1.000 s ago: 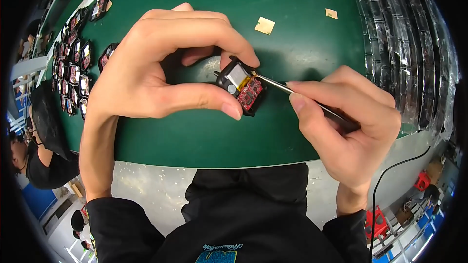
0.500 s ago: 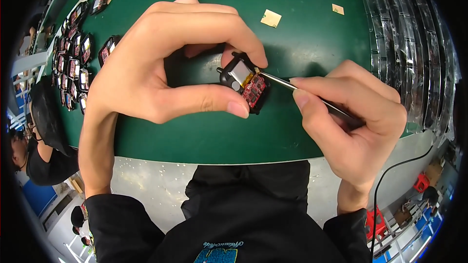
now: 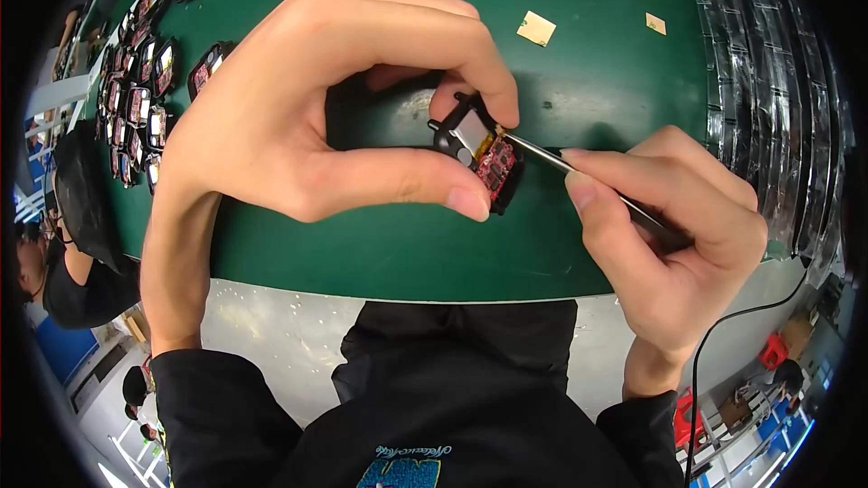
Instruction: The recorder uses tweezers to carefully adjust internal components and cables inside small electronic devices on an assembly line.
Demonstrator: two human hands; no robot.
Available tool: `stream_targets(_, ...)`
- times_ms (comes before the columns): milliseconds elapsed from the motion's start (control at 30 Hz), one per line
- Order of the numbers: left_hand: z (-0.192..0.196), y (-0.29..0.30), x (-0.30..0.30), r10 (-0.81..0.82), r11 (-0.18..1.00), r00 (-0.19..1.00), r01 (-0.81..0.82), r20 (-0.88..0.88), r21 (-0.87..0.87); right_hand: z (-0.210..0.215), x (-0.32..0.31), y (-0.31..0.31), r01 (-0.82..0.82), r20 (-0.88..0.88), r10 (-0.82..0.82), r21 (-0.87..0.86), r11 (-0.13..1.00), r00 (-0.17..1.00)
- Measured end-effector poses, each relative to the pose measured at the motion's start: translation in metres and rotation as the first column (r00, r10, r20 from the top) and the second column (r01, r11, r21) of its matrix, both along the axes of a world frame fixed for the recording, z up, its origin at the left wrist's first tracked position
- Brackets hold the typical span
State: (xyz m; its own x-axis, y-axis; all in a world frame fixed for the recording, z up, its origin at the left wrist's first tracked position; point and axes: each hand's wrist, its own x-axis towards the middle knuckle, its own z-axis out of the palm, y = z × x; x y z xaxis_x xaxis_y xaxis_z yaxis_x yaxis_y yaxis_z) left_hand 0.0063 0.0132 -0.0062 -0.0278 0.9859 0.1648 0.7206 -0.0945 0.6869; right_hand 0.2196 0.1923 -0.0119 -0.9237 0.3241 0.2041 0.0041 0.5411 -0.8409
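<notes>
Small black electronic module (image 3: 477, 150) with red circuit board and silver cell, at frame centre above the green mat (image 3: 380, 244), pinched between thumb and fingers of the left hand (image 3: 334, 99). The right hand (image 3: 674, 235) is closed around a thin metal tool (image 3: 579, 172), tip touching the module. Similar modules (image 3: 140, 99) lie in rows at upper left; tan squares (image 3: 535, 28) upper right.

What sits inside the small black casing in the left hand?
Inside the black casing: a silver block and a red circuit board. The left hand hides its underside.
</notes>
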Motion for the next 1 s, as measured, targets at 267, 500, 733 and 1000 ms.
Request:
stream_targets(267, -0.0016, -0.0007, -0.0003, -0.013, 0.999, 1.0, 0.013, -0.004, 0.033, 0.0012, 0.0, -0.0004, -0.002, -0.007, 0.002, 0.061, 0.998, 1.0)
stream_targets(500, -0.0019, -0.0004, 0.0, -0.007, 0.999, 1.0, 0.007, 0.003, 0.034, 0.0011, 0.0016, -0.001, -0.001, -0.018, 0.002, 0.037, 0.999, 1.0)
stream_targets(733, -0.0014, 0.0, 0.0, -0.001, 0.999, 1.0, 0.001, -0.009, 0.036, 0.0015, 0.0032, -0.0006, 0.004, -0.032, -0.001, 0.098, 0.995, 0.999)
stream_targets(1000, -0.0048, -0.0001, 0.0009, 0.004, 0.999, 1.0, -0.005, 0.011, 0.052, -0.0003, 0.0032, -0.0005, -0.005, -0.042, 0.01, 0.116, 0.993, 0.999)
